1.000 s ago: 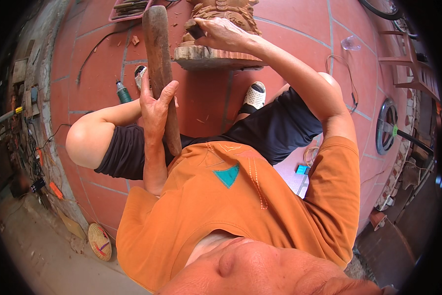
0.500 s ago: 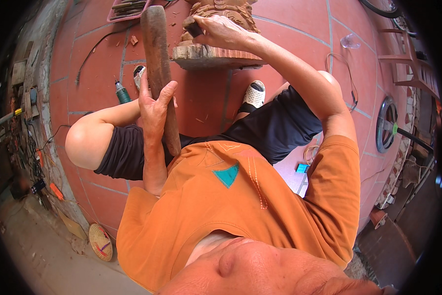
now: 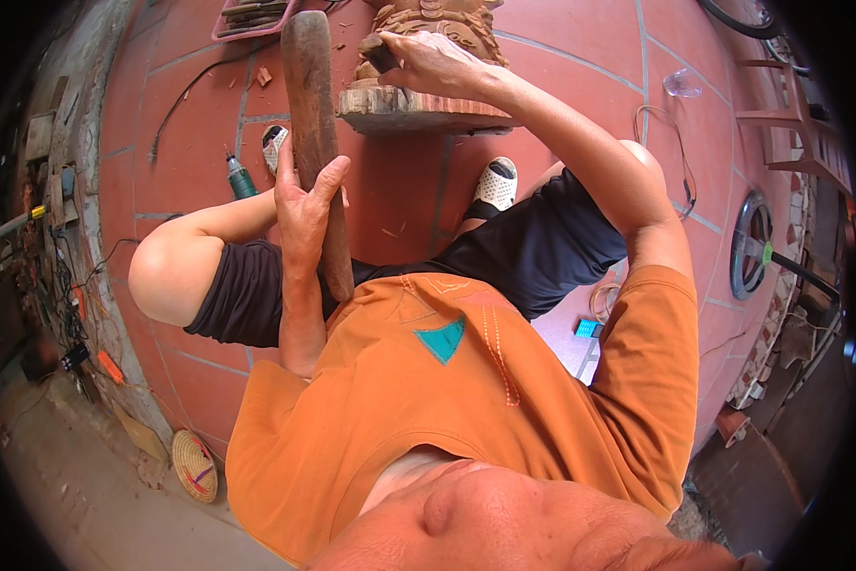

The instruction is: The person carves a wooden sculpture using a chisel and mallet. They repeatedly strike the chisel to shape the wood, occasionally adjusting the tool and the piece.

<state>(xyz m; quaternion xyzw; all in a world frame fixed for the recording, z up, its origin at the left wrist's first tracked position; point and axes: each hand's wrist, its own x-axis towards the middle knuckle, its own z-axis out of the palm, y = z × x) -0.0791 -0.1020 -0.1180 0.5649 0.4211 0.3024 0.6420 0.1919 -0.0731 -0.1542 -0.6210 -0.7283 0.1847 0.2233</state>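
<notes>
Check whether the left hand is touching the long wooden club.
Touching. The head view shows the left hand wrapped around the long wooden club, fingers and thumb pressed on its shaft.

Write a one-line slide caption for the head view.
Seated person: left hand grips wooden mallet, right hand holds chisel against wood carving.

Red tile floor (image 3: 399, 205) open — carving (image 3: 428, 57) blocks ahead.
</notes>
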